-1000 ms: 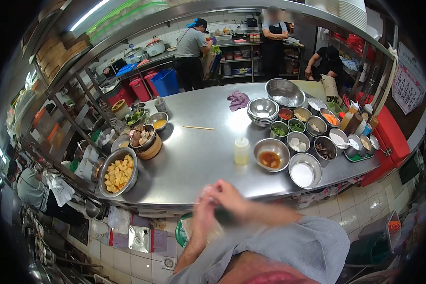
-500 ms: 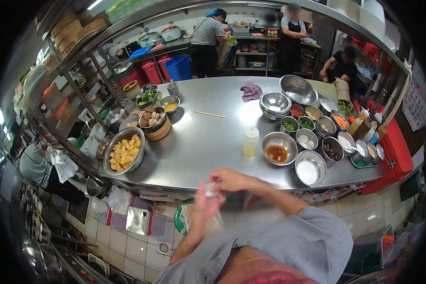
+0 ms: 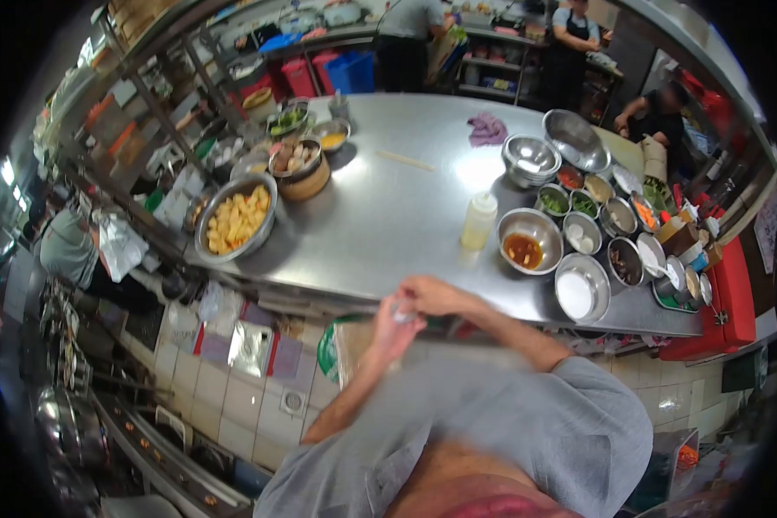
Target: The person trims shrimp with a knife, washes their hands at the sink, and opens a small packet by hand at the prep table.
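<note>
My left hand [image 3: 394, 330] is raised just off the counter's near edge, its fingers curled round a small whitish thing [image 3: 402, 314], too blurred to name. My right hand [image 3: 429, 296] meets it from the right, with fingers pinched on the same thing. Beyond my hands, on the steel counter [image 3: 354, 233], stand a squeeze bottle [image 3: 478, 223] of pale yellow liquid and a metal bowl [image 3: 530, 243] of brown sauce. A bowl [image 3: 572, 290] of white contents sits nearer the edge on the right. At the left is a large bowl of yellow chunks [image 3: 236, 219].
Small bowls of chopped ingredients crowd the counter's right side, by stacked bowls [image 3: 531, 158]. A purple cloth [image 3: 488, 129] and a thin stick [image 3: 405, 161] lie farther back. Several people are around the room, one at the left [image 3: 71, 250]. An overhead shelf frame crosses the view.
The view has tilted down and swung left, so the counter sits higher in it. My hands stay together, with the fingers of my left hand now more curled round the small thing.
</note>
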A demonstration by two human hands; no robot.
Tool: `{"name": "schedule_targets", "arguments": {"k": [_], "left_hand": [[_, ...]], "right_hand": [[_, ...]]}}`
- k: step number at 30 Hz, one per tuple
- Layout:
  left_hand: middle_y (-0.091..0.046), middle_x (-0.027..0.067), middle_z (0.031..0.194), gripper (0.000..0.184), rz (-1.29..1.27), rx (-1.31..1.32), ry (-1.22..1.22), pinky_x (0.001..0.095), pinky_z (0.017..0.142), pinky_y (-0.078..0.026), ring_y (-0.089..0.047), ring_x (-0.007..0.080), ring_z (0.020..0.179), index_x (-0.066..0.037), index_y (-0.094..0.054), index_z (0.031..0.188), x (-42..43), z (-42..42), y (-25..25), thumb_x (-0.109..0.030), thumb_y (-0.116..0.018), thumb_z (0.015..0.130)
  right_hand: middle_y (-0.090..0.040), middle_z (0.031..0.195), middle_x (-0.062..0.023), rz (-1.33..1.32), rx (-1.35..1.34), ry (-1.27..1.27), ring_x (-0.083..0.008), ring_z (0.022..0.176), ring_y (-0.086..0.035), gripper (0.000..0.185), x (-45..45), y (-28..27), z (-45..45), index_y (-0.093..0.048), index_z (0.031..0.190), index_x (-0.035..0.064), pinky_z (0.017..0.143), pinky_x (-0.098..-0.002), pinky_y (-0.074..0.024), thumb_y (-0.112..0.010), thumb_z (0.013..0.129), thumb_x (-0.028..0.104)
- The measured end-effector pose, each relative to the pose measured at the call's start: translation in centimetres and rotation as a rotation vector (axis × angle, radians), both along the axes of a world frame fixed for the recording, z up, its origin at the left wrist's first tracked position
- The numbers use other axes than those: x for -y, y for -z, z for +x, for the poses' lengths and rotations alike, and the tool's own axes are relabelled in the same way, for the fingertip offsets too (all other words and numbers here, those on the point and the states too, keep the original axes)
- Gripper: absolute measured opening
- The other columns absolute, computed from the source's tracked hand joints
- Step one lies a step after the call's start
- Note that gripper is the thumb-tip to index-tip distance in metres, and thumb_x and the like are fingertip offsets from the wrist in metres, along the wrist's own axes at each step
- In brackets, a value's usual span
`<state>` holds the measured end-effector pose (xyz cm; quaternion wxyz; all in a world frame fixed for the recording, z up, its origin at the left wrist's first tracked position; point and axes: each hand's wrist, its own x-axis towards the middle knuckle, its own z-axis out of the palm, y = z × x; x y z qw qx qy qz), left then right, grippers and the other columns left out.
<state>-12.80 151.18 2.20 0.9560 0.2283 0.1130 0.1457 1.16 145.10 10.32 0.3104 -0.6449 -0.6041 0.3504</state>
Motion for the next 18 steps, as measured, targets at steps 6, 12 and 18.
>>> {"name": "schedule_targets", "arguments": {"k": [6,12,18], "left_hand": [[-0.059,-0.0007,0.086,0.032,-0.061,-0.103,-0.051,0.032,0.058,-0.042,-0.056,0.0152,0.074,-0.015,-0.055,0.1,1.0,-0.2,-1.8,-0.041,-0.038,0.093],[-0.059,0.0023,0.091,0.042,-0.056,-0.082,-0.068,0.0318,0.063,-0.044,-0.056,0.015,0.079,-0.011,-0.055,0.104,1.1,-0.6,-2.7,-0.044,-0.032,0.095],[-0.061,0.0069,0.092,0.052,-0.204,-0.276,-0.184,0.0315,0.071,-0.047,-0.059,0.0192,0.083,-0.003,-0.057,0.104,1.0,-0.8,-4.9,-0.05,-0.036,0.094]], "right_hand": [[-0.059,0.083,-0.0115,0.068,-0.004,0.072,-0.0224,0.073,-0.059,0.019,1.0,-1.4,-1.2,-0.06,0.09,-0.0007,0.066,-0.0343,-0.0492,-0.069,0.077,0.01],[-0.055,0.086,-0.0084,0.046,0.021,0.149,-0.019,0.075,-0.058,0.02,1.6,-2.8,-2.3,-0.06,0.092,-0.0022,0.067,-0.0319,-0.0491,-0.07,0.078,0.008],[-0.059,0.086,-0.0063,0.128,-0.094,0.043,-0.0159,0.074,-0.057,0.016,3.3,-4.6,-2.9,-0.063,0.094,-0.001,0.067,-0.0298,-0.0468,-0.068,0.082,0.009]]}}
